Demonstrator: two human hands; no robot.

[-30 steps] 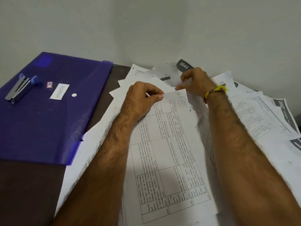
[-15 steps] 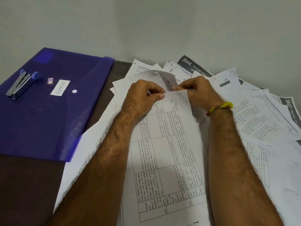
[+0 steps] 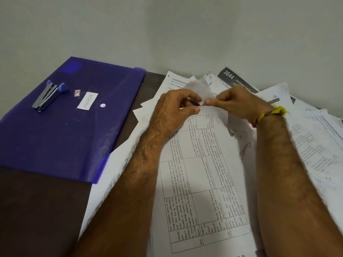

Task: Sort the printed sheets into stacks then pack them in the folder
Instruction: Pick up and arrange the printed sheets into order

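Note:
A sheet printed with a table (image 3: 200,175) lies on top of a loose pile of printed sheets (image 3: 313,138) spread across the dark table. My left hand (image 3: 174,112) pinches the far edge of the table sheet between thumb and fingers. My right hand (image 3: 235,102), with a yellow thread band at the wrist, pinches a thin curled sheet (image 3: 196,88) lifted at that same far edge. The fingertips of both hands almost meet. A purple plastic folder (image 3: 78,130) lies flat to the left, beside the pile.
A blue and metal stapler (image 3: 49,95) sits on the folder's far left part, near a white label (image 3: 87,100). A dark "3644" printed sheet (image 3: 232,78) lies at the back by the wall. The brown table (image 3: 37,210) shows at the near left.
My right hand has drawn in from the far sheets toward my left hand. A thin sheet has lifted and curled at the far edge between both hands.

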